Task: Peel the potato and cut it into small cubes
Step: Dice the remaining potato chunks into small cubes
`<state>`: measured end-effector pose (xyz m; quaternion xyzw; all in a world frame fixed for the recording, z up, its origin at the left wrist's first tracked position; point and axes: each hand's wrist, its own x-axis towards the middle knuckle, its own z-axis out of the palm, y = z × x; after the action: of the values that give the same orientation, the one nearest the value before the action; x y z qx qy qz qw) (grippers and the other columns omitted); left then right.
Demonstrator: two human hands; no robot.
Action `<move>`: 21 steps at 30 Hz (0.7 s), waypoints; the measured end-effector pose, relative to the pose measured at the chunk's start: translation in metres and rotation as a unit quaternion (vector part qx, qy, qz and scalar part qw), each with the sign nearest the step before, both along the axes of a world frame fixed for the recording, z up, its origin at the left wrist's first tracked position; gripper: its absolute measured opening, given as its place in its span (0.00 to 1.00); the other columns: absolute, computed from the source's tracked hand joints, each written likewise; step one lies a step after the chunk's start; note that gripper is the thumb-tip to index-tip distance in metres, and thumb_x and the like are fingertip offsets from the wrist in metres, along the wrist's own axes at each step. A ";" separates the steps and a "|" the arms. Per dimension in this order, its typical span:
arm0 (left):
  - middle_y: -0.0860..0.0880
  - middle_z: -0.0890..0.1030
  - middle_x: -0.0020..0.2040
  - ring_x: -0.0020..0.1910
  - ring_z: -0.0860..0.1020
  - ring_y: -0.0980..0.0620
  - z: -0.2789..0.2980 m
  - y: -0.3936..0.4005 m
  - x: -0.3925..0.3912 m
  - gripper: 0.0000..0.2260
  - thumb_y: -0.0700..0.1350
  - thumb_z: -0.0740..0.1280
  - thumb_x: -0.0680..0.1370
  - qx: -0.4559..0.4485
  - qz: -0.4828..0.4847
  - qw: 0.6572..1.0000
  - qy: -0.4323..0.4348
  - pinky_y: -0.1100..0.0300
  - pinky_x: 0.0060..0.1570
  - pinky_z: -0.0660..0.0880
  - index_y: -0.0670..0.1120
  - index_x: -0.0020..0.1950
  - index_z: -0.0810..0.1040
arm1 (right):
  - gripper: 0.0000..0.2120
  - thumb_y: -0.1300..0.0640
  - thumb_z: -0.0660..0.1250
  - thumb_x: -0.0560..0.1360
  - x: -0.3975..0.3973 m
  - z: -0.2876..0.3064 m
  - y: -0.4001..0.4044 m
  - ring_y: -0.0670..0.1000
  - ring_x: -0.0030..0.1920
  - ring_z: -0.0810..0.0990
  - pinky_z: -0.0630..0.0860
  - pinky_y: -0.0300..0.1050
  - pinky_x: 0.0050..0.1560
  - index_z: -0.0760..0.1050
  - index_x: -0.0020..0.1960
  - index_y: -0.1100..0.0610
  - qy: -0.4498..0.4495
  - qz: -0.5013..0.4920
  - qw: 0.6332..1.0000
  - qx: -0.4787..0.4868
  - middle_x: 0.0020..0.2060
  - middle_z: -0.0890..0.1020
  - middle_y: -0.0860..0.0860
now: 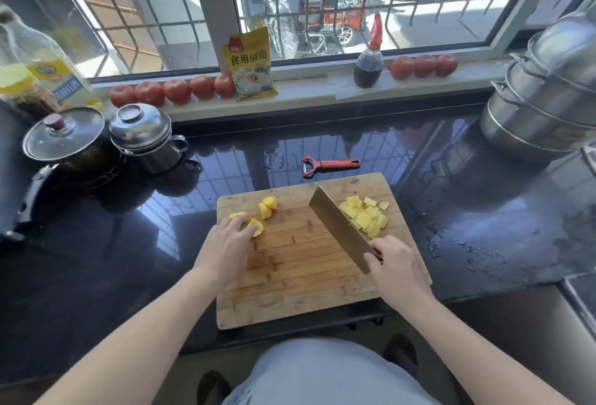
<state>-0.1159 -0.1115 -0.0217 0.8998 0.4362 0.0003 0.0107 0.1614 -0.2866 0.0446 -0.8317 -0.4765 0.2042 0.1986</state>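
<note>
While the right hand (395, 262) curls tight round the dark handle of a broad rectangular cleaver (338, 227), its flat steel blade tilted up over the board, the left hand (225, 243) lies with fingers bent down onto a pale yellow potato piece (256, 227) near the board's left edge, though whether they pinch it or merely press it is hard to tell. Two more peeled chunks (267, 207) sit just beyond, smooth and wet-looking, and a heap of small cut cubes (367, 216) lies at the board's far right corner, beside the blade. The cutting board (300, 291) is slatted bamboo, scored and worn, resting on a glossy black counter (483, 227) that mirrors the window bars and carries water drops. A red-handled peeler (329, 165) lies just past the board. Round red tomatoes (174, 91) line the pale sill, with a yellow packet (250, 64) and a dark sauce bottle (369, 65). Stacked steel pots (541, 104) are cut off at the right edge; a lidded steel mug (145, 136) and a glass pot lid (64, 133) stand at left
</note>
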 end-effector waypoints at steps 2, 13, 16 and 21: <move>0.47 0.77 0.65 0.60 0.76 0.43 -0.002 0.012 0.015 0.18 0.38 0.65 0.78 -0.037 -0.016 0.999 0.011 0.49 0.57 0.76 0.48 0.68 0.78 | 0.04 0.57 0.67 0.81 0.004 -0.001 -0.004 0.47 0.44 0.75 0.66 0.33 0.36 0.81 0.52 0.54 0.013 -0.004 1.000 0.004 0.45 0.77 0.46; 0.51 0.82 0.49 0.43 0.81 0.55 0.022 -0.020 0.069 0.09 0.49 0.72 0.80 -0.411 0.150 0.883 -0.170 0.64 0.38 0.73 0.56 0.58 0.76 | 0.04 0.57 0.68 0.80 0.008 -0.007 -0.015 0.45 0.43 0.76 0.78 0.46 0.44 0.79 0.47 0.53 0.022 -0.024 0.999 0.016 0.43 0.76 0.44; 0.51 0.83 0.46 0.43 0.83 0.54 0.012 -0.046 0.084 0.05 0.51 0.69 0.82 -0.414 0.198 0.860 -0.224 0.58 0.41 0.79 0.57 0.57 0.78 | 0.04 0.57 0.67 0.80 0.006 -0.009 -0.016 0.44 0.43 0.76 0.75 0.41 0.42 0.78 0.48 0.50 0.026 -0.020 0.999 0.010 0.43 0.75 0.43; 0.50 0.80 0.48 0.45 0.81 0.48 0.004 -0.052 0.075 0.10 0.56 0.61 0.84 -0.298 0.286 0.894 -0.176 0.49 0.49 0.80 0.52 0.50 0.76 | 0.03 0.56 0.67 0.81 0.003 -0.011 -0.014 0.40 0.42 0.74 0.65 0.32 0.37 0.80 0.49 0.51 0.021 -0.014 1.000 -0.001 0.42 0.75 0.42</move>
<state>-0.0406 -0.1638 -0.0176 0.6759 0.6457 0.0319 0.3540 0.1649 -0.3004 0.0331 -0.8341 -0.4600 0.2196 0.2106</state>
